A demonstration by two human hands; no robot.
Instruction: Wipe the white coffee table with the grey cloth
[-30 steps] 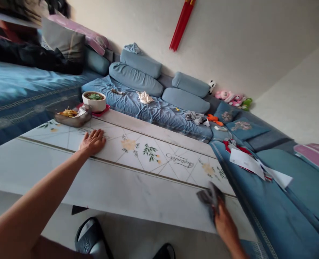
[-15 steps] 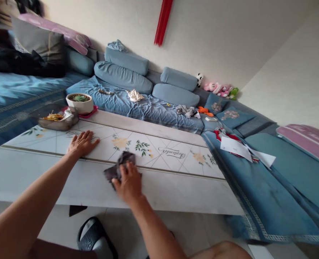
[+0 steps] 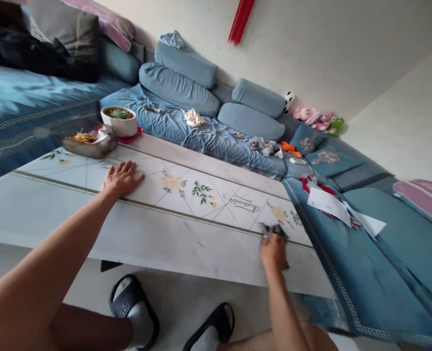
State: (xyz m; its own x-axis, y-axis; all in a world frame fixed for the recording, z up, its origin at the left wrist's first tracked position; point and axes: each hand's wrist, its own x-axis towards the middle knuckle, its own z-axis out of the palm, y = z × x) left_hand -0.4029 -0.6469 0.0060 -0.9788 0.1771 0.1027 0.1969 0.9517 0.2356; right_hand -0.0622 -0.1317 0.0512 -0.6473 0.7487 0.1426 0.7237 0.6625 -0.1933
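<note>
Farther right than half a second ago, the bare right hand and its crumpled dark-grey cloth are now near the right end of the long white marble-patterned table, not its middle. At left of the frame, a smoky translucent plastic tray sits beside a white ceramic plant pot. Next, the bare left hand rests flat, fingers spread, on the flowered strip. At lower right, the right hand's fingers close around the cloth, which juts out beyond them; the left is well apart. The table's long axis slopes gently down rightward. The right palm and much of the cloth are hidden; blur obscures its folds, and the frame cuts off the table's near-left corner.
</note>
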